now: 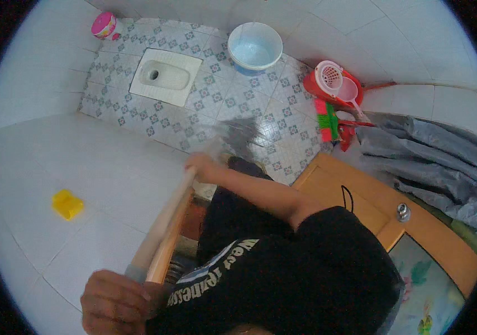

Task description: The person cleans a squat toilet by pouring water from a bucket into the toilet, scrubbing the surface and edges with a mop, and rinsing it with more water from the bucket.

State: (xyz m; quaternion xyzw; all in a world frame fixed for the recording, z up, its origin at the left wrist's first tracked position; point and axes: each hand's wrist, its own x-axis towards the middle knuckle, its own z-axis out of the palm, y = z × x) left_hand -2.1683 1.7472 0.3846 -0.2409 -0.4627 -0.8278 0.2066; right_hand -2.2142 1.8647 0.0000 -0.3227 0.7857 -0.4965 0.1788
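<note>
A long pale pole [167, 209] slants across the space before me, its near end toward the lower left. Around its upper end, beside a grey collar [136, 273], my left hand [115, 303] is closed. Farther down, my right hand [206, 168] grips the same pole, with the bare forearm reaching across my black shirt. The pole's far end is blurred over the patterned tile floor [238, 100], so what it carries cannot be made out. A dark shadow falls on the tiles just beyond.
A squat toilet [165, 79] is set in the floor. Beyond stand a white bucket [255, 50] and a pink tub [104, 26]. Rightward are a red mop bucket [312, 86], a pink-green broom [326, 121], grey sheeting [423, 155] and a wooden door [347, 188]. A yellow holder [67, 204] is on the left wall.
</note>
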